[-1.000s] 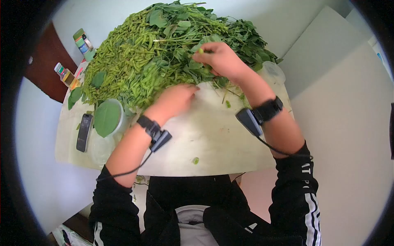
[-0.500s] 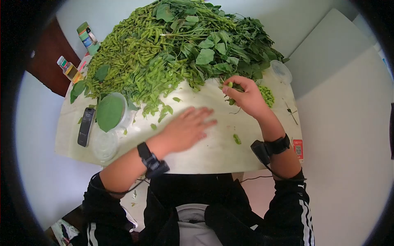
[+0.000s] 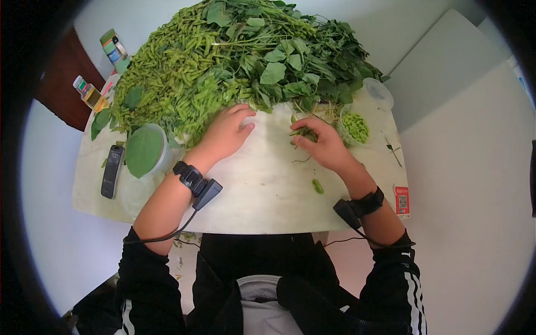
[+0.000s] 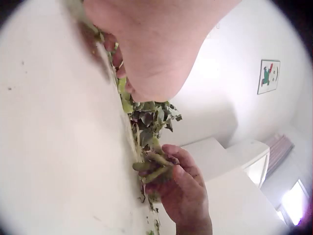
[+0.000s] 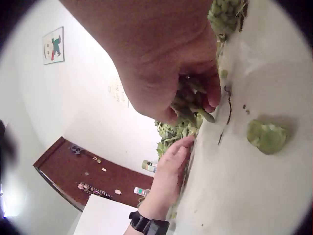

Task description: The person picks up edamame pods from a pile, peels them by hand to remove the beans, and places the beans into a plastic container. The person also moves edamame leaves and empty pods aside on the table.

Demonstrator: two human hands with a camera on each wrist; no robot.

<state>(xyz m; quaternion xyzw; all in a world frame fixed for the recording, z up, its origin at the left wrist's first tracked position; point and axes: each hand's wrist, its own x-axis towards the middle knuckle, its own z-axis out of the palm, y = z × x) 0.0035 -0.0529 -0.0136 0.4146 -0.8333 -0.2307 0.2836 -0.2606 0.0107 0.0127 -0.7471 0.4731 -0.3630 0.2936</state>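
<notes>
A big heap of green soybean pods (image 3: 184, 61) and leafy stalks (image 3: 301, 50) covers the far half of the white table (image 3: 262, 190). My left hand (image 3: 241, 119) lies flat with straight fingers at the heap's near edge, touching the pods. My right hand (image 3: 300, 133) pinches a small bunch of pods (image 3: 297, 132) just above the table, to the right of the left hand. The wrist views show the same bunch of pods (image 4: 152, 169) (image 5: 191, 100) curled in my right hand's fingers (image 4: 182, 172). One loose pod (image 3: 317, 186) (image 5: 266, 137) lies near my right wrist.
A clear tub of shelled beans (image 3: 355, 127) stands just right of my right hand, its lid (image 3: 378, 92) behind it. At the left are a tub covered by a leaf (image 3: 144, 151), a phone (image 3: 111, 170) and two bottles (image 3: 89, 95). A red sticker (image 3: 402, 201) marks the right edge.
My left hand slid from the middle of the table back up to the heap's edge. My right hand shifted a little left, still holding pods.
</notes>
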